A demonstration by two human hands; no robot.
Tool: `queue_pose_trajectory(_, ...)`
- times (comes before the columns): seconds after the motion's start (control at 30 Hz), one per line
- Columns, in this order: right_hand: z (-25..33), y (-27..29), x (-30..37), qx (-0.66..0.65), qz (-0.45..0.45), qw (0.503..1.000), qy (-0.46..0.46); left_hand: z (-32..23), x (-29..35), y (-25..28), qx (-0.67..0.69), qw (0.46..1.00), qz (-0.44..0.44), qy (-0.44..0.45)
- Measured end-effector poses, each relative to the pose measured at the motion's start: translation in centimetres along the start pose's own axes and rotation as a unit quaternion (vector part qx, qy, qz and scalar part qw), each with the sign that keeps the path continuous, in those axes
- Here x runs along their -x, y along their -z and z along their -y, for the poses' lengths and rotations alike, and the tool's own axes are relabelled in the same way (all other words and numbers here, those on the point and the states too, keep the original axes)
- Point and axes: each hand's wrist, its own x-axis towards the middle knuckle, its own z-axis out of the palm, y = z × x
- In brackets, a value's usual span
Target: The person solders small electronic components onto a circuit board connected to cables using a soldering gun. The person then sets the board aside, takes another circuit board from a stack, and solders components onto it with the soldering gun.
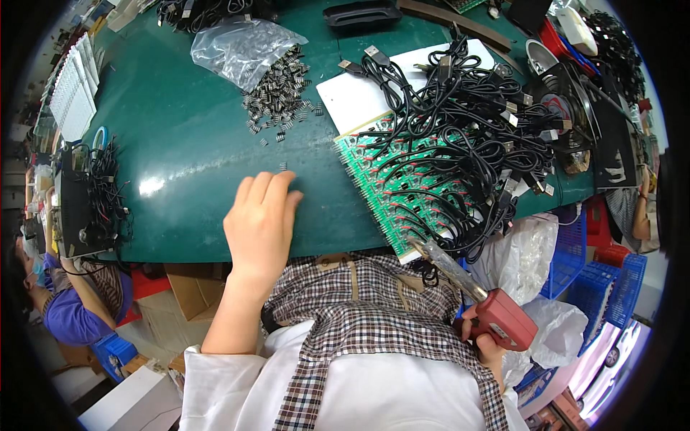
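Observation:
My left hand (260, 219) reaches over the green table. Its fingers are bent forward and the thumb stands apart, with nothing visible between them. Just beyond the fingertips lies a small dark part with several metal pins (283, 166). At the lower right my right hand (486, 346) grips a soldering gun (505, 320) by its red handle. Its long metal barrel points up and left, and the tip is over the near edge of a green circuit board panel (374, 194). Black USB cables (460, 144) with red wire ends lie across this panel.
Beyond my left hand, a heap of small pinned parts (277, 93) spills from a clear plastic bag (244, 50). A black tray (361, 14) lies at the back. A fan (564, 108) stands right of the cables. Another person (79, 305) sits at the left, beside a black box (75, 205).

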Motion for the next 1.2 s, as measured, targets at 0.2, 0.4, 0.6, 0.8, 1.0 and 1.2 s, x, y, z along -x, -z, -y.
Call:
queue_pose_trajectory(0.2, 0.9, -1.7, -0.2, -0.076, -0.098, 0.992, 0.002, 1.2, 0.2, 0.2, 0.276, 0.938, 0.076, 0.198)
queue_pose_trajectory(0.4, 0.7, -1.2, -0.4, -0.055, -0.076, 0.996, -0.003, 0.9, -0.7, 0.3, 0.199, 0.96, 0.103, 0.168)
queue_pose_trajectory(0.6, 0.6, -1.1, -0.1, -0.034, -0.068, 0.997, -0.025, -1.6, 0.6, 0.5, 0.471, 0.84, 0.095, 0.253)
queue_pose_trajectory(0.8, 0.7, -1.0, 0.2, -0.041, -0.066, 0.997, -0.005, -6.8, 3.2, 0.5, 0.645, 0.678, 0.187, 0.299)
queue_pose_trajectory(1.0, 0.7, -1.1, 0.4, -0.021, -0.071, 0.997, -0.008, -7.6, 3.1, -0.4, 0.665, 0.653, 0.187, 0.31)
queue_pose_trajectory(1.2, 0.2, -0.3, 0.8, 0.037, -0.069, 0.997, -0.022, -7.9, 3.0, -0.9, 0.667, 0.657, 0.173, 0.305)
